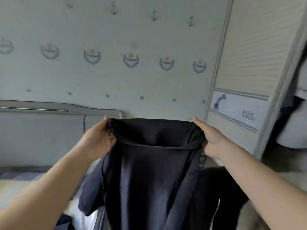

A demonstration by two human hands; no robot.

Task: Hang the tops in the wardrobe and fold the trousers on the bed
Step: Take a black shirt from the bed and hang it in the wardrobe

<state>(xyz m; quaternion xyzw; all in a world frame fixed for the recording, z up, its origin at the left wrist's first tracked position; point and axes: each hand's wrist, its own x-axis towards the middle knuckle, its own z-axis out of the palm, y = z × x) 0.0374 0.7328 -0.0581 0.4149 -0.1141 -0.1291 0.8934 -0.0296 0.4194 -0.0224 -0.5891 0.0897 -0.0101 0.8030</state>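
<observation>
Garment (149, 171), dark, hangs mid-air btwn 2 raised arms, its top edge stretched wide. Left hand (98, 136) & right hand (211, 138) each pinch 1 end of that edge, fingers curled into cloth. Behind: bed headboard (41, 117), wardrobe (240, 80) at right.

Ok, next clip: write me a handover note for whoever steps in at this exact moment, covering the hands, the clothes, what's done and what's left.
Left hand: grips the left end of the dark garment's top edge.
Right hand: grips the right end, fingers curled round the fabric.
The garment hangs stretched between both hands, raised in front of the bed; whether it is a top or trousers is unclear.
Wardrobe stands to the right, door partly open, clothes showing inside.
More clothes lie low on the bed, blurred.
Done: cannot tell.
Left: hang or fold this piece, then sort the rest.
</observation>
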